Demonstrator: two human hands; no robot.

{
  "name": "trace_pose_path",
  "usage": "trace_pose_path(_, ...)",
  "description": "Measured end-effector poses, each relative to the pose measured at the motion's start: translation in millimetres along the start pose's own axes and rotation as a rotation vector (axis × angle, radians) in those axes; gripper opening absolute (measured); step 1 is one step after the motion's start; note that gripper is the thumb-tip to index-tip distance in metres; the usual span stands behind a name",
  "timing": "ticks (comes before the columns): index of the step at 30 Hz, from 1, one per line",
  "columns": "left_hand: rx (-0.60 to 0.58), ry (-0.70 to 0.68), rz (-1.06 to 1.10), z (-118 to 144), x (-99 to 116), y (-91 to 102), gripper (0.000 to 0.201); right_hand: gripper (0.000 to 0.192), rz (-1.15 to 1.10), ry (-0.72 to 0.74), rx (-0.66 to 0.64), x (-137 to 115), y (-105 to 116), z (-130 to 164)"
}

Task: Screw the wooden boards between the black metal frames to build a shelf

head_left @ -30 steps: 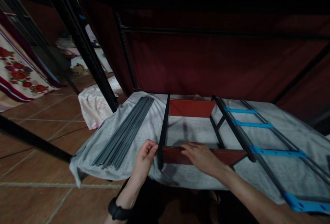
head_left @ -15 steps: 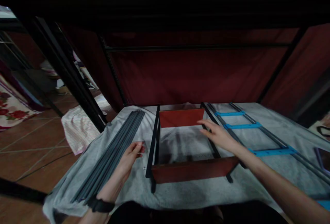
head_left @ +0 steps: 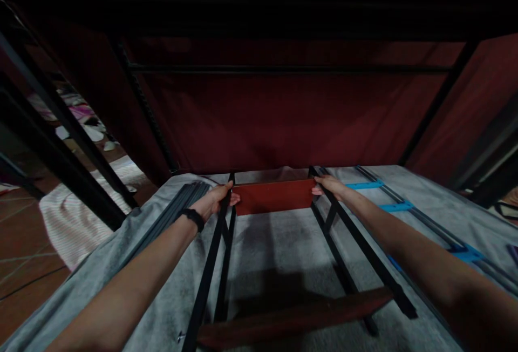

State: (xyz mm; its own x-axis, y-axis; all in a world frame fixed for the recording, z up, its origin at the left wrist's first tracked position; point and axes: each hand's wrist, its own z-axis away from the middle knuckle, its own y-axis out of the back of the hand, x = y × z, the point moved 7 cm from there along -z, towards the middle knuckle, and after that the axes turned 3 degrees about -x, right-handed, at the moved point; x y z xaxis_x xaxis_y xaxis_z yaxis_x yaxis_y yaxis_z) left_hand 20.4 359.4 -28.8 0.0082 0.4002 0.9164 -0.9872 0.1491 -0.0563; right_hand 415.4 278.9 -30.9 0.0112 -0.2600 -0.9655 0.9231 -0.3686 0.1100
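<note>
A small frame of black metal rails lies on a grey cloth [head_left: 279, 244], with a red board [head_left: 275, 196] at its far end and a second red board [head_left: 291, 317] at the near end. My left hand [head_left: 218, 198] grips the far end of the left black rail [head_left: 208, 271], beside the far red board. My right hand [head_left: 329, 185] grips the far end of the right black rail [head_left: 356, 249] at the board's other side. Both arms are stretched out forward. A black band sits on my left wrist.
A bundle of grey rods [head_left: 178, 201] lies on the cloth to the left. A black ladder-like frame with blue rungs [head_left: 399, 206] lies to the right. A dark red fabric wall [head_left: 283, 120] stands behind; black posts [head_left: 65, 125] and tiled floor are at left.
Both hands have moved from the near end of the frame to its far end and closed on the rails. The view has leaned forward over the frame.
</note>
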Motion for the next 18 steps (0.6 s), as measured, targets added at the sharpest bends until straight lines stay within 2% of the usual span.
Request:
trace_pose_path(4,0.042,0.084,0.017,-7,-1,-6.9,0.024,0.002,-0.001,-0.005,-0.008,-3,-6,-7)
trace_pose_path(9,0.045,0.044,0.026,20,19,-8.4,0.024,0.011,0.004,0.032,-0.013,-24,4,15)
trace_pose_path(14,0.065,-0.096,0.038,73,65,-12.8,0.02,0.017,-0.039,0.112,-0.027,-71,20,59)
trace_pose_path(18,0.07,-0.301,0.073,129,114,-20.3,0.024,0.014,-0.117,0.259,0.011,-124,39,105)
